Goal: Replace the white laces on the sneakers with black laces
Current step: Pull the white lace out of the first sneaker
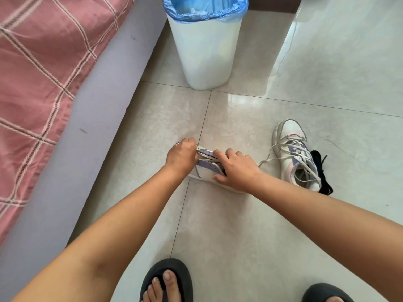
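Observation:
A white sneaker with purple eyelet strips [206,168] lies on the tiled floor under both my hands, with no lace showing in its eyelets. My left hand [182,155] curls over its toe end, fingers closed at the front of the eyelet strip. My right hand [236,170] grips the sneaker around its opening, fingers over the top and thumb on the near side. A second sneaker [294,153] stands to the right, its white laces [283,152] loosened and trailing toward my right hand. Black laces [321,171] lie bunched against its right side.
A white bin [205,51] with a blue liner stands on the floor beyond the sneakers. A bed with a pink checked cover [39,79] and grey frame runs along the left. My feet in dark slippers [166,282] are at the bottom edge.

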